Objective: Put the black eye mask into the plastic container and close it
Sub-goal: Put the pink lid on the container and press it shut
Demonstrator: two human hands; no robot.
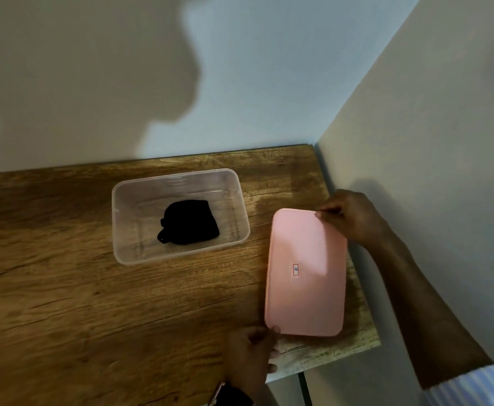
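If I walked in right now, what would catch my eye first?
Probably the pink lid on the right side of the wooden table, gripped at opposite ends by the left hand and right hand. Next, the black eye mask lying inside the open clear plastic container further left.

Bench (64,288): wood-grain finish, matt, knotted. Container (128,247): clear, smooth plastic, slightly frosted. Eye mask (190,222): matt black cloth. Lid (307,273): pink plastic, smooth, faint sheen.
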